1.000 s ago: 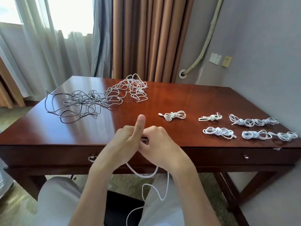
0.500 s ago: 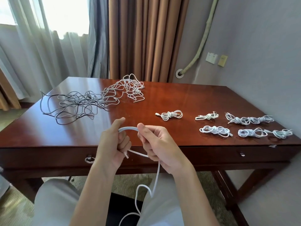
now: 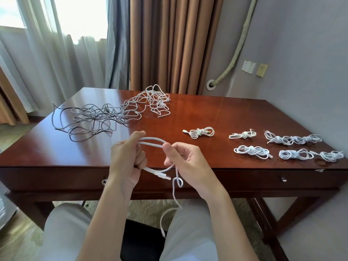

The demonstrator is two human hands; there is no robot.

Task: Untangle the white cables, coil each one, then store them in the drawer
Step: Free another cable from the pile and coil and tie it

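Both hands grip one white cable [image 3: 153, 141] just above the near edge of the desk [image 3: 207, 113]. At left, the left hand [image 3: 126, 162] curls its fingers round the cable's folded strands, thumb up against the top of the loop, and a plug end [image 3: 163, 176] pokes out below its palm toward the right. Across the gap, the right hand [image 3: 185, 162] pinches the far end of that loop between thumb and forefinger, the other fingers loosely bent. From under the right hand the slack drops in a small twist, then trails down between the person's knees to a loose end near the dark seat.

On the desk's far left lies a grey tangle [image 3: 88, 119], its strands running into a white tangle [image 3: 152, 102] further back, toward the middle. Right of the hands, a coiled cable [image 3: 199, 132] sits alone. Further right come two more coils, one behind [image 3: 243, 135] and one in front [image 3: 251, 150]. At the right edge are more bundles: a long bundled row at the back [image 3: 292, 139], and in front two coils side by side [image 3: 295, 154] [image 3: 331, 155].

Below the desktop, the drawer front [image 3: 244, 178] is closed, with a small pull [image 3: 283, 179] at right and another pull partly hidden behind the left wrist.
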